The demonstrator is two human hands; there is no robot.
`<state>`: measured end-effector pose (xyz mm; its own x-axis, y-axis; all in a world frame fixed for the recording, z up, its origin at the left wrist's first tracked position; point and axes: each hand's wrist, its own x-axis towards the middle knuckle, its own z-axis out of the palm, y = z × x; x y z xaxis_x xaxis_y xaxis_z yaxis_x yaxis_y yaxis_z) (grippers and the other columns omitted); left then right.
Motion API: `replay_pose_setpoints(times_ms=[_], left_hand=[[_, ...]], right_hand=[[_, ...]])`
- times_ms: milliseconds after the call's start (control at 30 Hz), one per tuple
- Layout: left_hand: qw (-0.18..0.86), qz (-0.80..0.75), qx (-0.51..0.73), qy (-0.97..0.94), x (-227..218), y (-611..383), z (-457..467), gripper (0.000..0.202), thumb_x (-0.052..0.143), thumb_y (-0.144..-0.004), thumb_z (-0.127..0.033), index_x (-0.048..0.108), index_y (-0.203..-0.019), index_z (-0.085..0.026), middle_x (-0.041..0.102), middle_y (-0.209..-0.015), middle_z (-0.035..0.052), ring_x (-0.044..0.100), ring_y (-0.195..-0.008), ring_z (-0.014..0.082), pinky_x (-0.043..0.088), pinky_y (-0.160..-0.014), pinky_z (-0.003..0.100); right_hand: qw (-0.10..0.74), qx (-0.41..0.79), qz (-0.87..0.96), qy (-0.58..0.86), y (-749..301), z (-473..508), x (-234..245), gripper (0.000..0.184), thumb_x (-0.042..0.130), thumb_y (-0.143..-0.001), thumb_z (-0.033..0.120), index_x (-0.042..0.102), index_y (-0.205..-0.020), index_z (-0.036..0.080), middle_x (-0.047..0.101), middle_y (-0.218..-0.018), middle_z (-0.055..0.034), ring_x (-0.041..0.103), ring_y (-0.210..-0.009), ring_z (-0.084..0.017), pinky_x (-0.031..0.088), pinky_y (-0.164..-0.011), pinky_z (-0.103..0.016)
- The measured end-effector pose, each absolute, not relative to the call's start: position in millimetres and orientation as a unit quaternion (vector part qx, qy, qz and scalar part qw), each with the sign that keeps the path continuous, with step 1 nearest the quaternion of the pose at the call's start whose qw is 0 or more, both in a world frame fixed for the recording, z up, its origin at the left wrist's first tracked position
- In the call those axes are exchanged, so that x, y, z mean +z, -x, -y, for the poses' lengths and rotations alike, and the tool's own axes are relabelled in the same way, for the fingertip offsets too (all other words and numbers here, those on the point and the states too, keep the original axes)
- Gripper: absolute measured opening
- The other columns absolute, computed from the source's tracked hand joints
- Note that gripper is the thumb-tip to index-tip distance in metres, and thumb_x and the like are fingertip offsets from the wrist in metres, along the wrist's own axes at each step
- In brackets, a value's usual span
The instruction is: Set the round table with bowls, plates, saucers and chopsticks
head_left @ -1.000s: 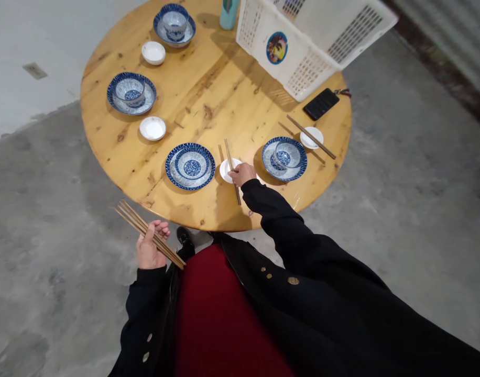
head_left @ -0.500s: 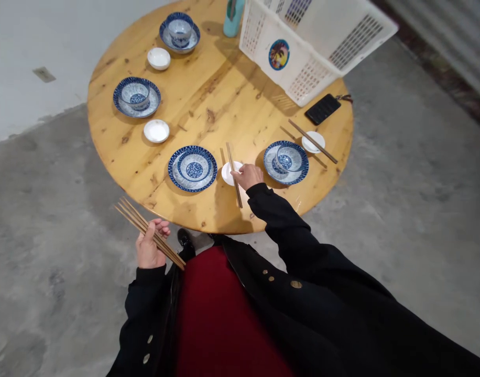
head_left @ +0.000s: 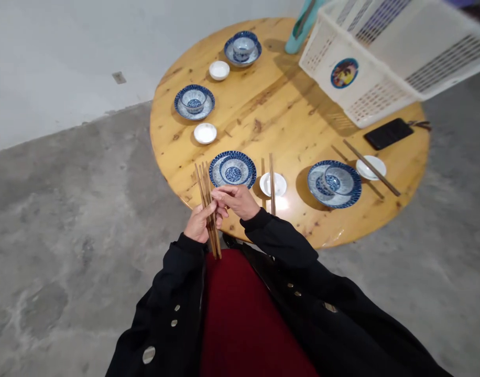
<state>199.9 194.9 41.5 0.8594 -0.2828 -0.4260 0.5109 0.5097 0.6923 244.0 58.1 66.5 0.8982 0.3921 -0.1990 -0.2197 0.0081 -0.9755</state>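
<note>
My left hand [head_left: 198, 222] grips a bundle of several brown chopsticks [head_left: 206, 195] held upright over the near edge of the round wooden table [head_left: 287, 115]. My right hand [head_left: 237, 200] meets the bundle from the right, its fingers pinched on the sticks. Just beyond lies a blue patterned plate with a bowl [head_left: 232, 169]. To its right a pair of chopsticks [head_left: 271, 180] rests across a small white dish [head_left: 277, 184].
Other blue plate-and-bowl sets [head_left: 334, 184] [head_left: 194, 101] [head_left: 243, 48] and white dishes [head_left: 205, 133] [head_left: 219, 70] ring the table. Another chopstick pair [head_left: 371, 167] lies on a dish at right. A white basket [head_left: 385, 57], a black phone [head_left: 387, 133] and a teal bottle [head_left: 298, 29] stand farther back.
My right hand left the chopsticks lying on the white dish and came back to the bundle. My left hand lifted the bundle from beside my hip up to the table edge. The view swung left.
</note>
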Motion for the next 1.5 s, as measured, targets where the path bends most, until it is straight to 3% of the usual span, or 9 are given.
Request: replay_pose_setpoints(times_ms=[300, 467, 600, 700, 867, 1100, 1333, 1500], left_hand=[[0.855, -0.119, -0.292, -0.412, 34.1, -195.0, -211.1, 0.044, 0.08, -0.075, -0.052, 0.067, -0.085, -0.011, 0.07, -0.068, 0.0077, 0.058, -0.046, 0.0102, 0.044, -0.041, 0.02], [0.864, -0.164, -0.22, -0.423, 27.7, -198.5, -221.5, 0.048, 0.08, -0.073, -0.055, 0.069, -0.088, -0.012, 0.076, -0.083, 0.0143, 0.072, -0.067, 0.0206, 0.058, -0.061, 0.03], [0.861, -0.257, -0.07, -0.432, 19.8, -201.5, -255.3, 0.043, 0.075, -0.08, -0.05, 0.069, -0.093, -0.01, 0.076, -0.094, 0.0179, 0.075, -0.085, 0.0247, 0.059, -0.084, 0.037], [0.856, -0.291, 0.009, -0.428, 13.1, -198.0, -291.5, 0.037, 0.067, -0.088, -0.048, 0.069, -0.094, -0.011, 0.076, -0.102, 0.0183, 0.074, -0.095, 0.0251, 0.056, -0.092, 0.039], [0.843, -0.325, 0.067, -0.424, -0.3, -177.1, -336.4, 0.037, 0.066, -0.088, -0.049, 0.069, -0.096, -0.013, 0.075, -0.107, 0.0189, 0.073, -0.101, 0.0257, 0.054, -0.097, 0.041], [0.82, -0.382, 0.09, -0.416, -25.0, -132.7, -371.4, 0.041, 0.069, -0.085, -0.052, 0.068, -0.098, -0.013, 0.073, -0.111, 0.0196, 0.071, -0.106, 0.0259, 0.052, -0.101, 0.041], [0.8, -0.424, 0.113, -0.409, -28.3, -109.1, -402.9, 0.035, 0.063, -0.089, -0.046, 0.068, -0.098, -0.013, 0.074, -0.107, 0.0171, 0.07, -0.107, 0.0263, 0.047, -0.107, 0.046], [0.788, -0.43, 0.126, -0.422, -23.0, -102.8, -425.7, 0.033, 0.062, -0.089, -0.047, 0.069, -0.096, -0.015, 0.074, -0.105, 0.0143, 0.07, -0.104, 0.025, 0.048, -0.107, 0.046]], right_hand=[[0.681, 0.23, 0.029, 0.694, -246.9, -74.9, 60.9, 0.052, 0.073, -0.069, 0.067, 0.055, -0.057, 0.019, 0.046, -0.043, 0.0054, 0.041, -0.037, -0.008, 0.031, -0.036, -0.022], [0.645, 0.148, 0.045, 0.748, -254.1, -78.5, 67.9, 0.048, 0.071, -0.076, 0.061, 0.055, -0.057, 0.02, 0.048, -0.051, 0.0029, 0.046, -0.05, -0.011, 0.04, -0.047, -0.024], [0.556, -0.049, 0.046, 0.828, -264.4, -73.8, 85.1, 0.039, 0.059, -0.089, 0.053, 0.062, -0.066, 0.021, 0.055, -0.064, -0.0011, 0.057, -0.067, -0.017, 0.049, -0.061, -0.029], [0.466, -0.168, 0.059, 0.867, -275.5, -77.5, 85.9, 0.035, 0.049, -0.097, 0.046, 0.068, -0.083, 0.021, 0.062, -0.079, -0.0051, 0.063, -0.084, -0.02, 0.052, -0.073, -0.032], [0.358, -0.134, 0.089, 0.92, -289.3, -103.6, 53.5, 0.037, 0.039, -0.101, 0.038, 0.07, -0.095, 0.019, 0.068, -0.097, -0.0106, 0.065, -0.098, -0.021, 0.051, -0.088, -0.031], [0.314, -0.068, 0.071, 0.944, -293.2, -119.0, 21.0, 0.034, 0.04, -0.1, 0.036, 0.07, -0.103, 0.021, 0.07, -0.1, -0.0127, 0.065, -0.101, -0.024, 0.051, -0.09, -0.036], [0.379, -0.217, 0.137, 0.889, -297.7, -121.7, 3.4, 0.027, 0.049, -0.099, 0.036, 0.064, -0.082, 0.021, 0.067, -0.082, -0.0094, 0.063, -0.08, -0.02, 0.049, -0.077, -0.033], [0.4, -0.24, 0.128, 0.875, -294.8, -134.7, -3.0, 0.028, 0.049, -0.098, 0.037, 0.06, -0.077, 0.021, 0.066, -0.077, -0.0077, 0.062, -0.074, -0.019, 0.049, -0.074, -0.032]])
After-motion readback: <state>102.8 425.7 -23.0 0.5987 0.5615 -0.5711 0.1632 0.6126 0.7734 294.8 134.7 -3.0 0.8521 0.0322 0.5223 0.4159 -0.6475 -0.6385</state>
